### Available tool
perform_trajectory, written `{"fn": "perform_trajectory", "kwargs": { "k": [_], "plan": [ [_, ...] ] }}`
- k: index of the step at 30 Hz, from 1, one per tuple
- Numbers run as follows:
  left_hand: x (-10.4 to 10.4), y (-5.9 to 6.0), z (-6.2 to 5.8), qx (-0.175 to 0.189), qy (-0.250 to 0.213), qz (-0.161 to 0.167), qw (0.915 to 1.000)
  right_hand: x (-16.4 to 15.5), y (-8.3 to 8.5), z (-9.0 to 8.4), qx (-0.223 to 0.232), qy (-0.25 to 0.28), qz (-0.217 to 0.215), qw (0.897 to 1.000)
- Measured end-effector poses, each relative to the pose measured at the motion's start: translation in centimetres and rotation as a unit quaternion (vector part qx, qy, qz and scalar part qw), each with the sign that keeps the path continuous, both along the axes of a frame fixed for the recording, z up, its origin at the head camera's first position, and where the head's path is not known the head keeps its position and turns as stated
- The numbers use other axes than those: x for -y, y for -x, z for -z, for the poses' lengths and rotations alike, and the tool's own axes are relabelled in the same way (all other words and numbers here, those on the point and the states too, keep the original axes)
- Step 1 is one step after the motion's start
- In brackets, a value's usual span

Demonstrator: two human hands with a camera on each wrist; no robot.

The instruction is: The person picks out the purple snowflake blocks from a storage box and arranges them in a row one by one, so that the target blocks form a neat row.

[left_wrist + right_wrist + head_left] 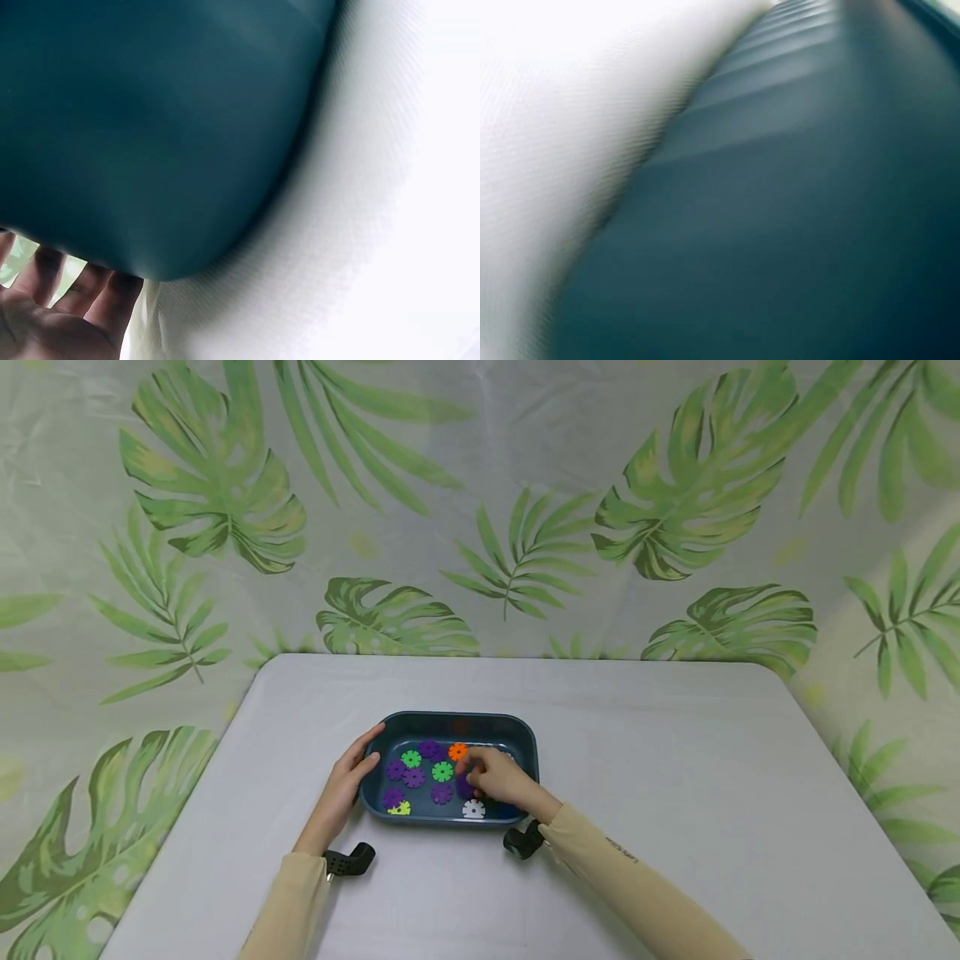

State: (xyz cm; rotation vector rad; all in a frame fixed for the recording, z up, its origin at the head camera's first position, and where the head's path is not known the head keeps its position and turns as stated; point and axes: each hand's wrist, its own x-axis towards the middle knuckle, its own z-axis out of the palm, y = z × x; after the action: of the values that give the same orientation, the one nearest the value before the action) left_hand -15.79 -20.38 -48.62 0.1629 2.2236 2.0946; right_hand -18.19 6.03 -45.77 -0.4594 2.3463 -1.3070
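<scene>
A dark teal tray [450, 820] stands on the table and holds several notched plastic discs. Purple ones lie mostly at its left and middle, among them a purple disc [442, 793]. Two green discs, an orange disc [458, 752], a yellow disc [401, 808] and a white disc [473, 809] also show. My left hand [347, 785] rests with extended fingers against the tray's left side. My right hand [495, 775] reaches inside at the right, fingers bent down by another purple disc [464, 787]; whether they pinch it is unclear. The right wrist view shows only the tray's outer wall [727, 225].
The white-covered table [675, 760] extends on both sides of the tray. Behind it hangs a leaf-patterned cloth [517, 552]. Black wrist cameras sit close to the tray's near side, the right camera [522, 841] nearest its front-right corner.
</scene>
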Motion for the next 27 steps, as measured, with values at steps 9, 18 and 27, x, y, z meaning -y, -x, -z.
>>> {"fn": "perform_trajectory", "kwargs": {
  "k": [9,18,27],
  "plan": [
    [0.1,0.2,0.3,-0.01,0.013,0.002,0.9999,-1.8,0.0,-1.7,0.016,0.096,0.008,0.995],
    [0.4,0.2,0.5,-0.016,0.039,0.005,0.9991,-7.3,0.5,-2.8,0.028,0.143,0.075,0.987],
    [0.5,0.3,0.6,-0.017,0.044,0.003,0.9989,-13.1,1.3,-0.2,0.034,0.156,0.157,0.975]
  ]
}}
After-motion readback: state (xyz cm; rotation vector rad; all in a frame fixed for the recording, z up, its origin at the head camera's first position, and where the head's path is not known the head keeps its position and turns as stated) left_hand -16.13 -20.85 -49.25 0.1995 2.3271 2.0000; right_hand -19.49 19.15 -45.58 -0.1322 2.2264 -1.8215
